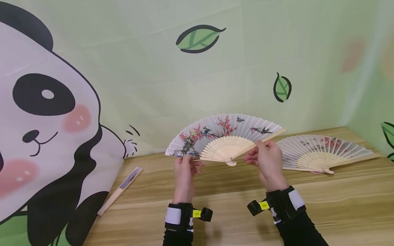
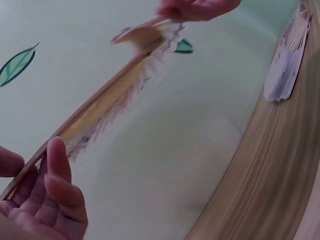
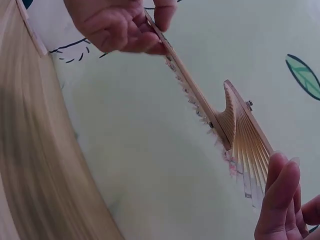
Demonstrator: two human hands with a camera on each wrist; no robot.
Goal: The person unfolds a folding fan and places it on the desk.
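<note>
A spread folding fan (image 1: 226, 131), white with red blossoms, birds and pale wooden ribs, is held up above the table between both hands. My left hand (image 1: 184, 176) pinches its left outer rib between thumb and fingers. With thumb and fingers, my right hand (image 1: 269, 164) grips the right outer rib. In the left wrist view the fan (image 2: 107, 97) is seen nearly edge-on, with the left hand (image 2: 47, 195) at its near end. From the right wrist, the right hand (image 3: 285, 200) shows at the lower right, on the fan's rib (image 3: 255, 130).
A second open fan (image 1: 323, 153) with reddish flowers lies on the wooden table (image 1: 231, 205) at the right. A folded fan (image 1: 120, 191) lies at the left. Behind stands a green backdrop (image 1: 138, 68) printed with a panda and leaves.
</note>
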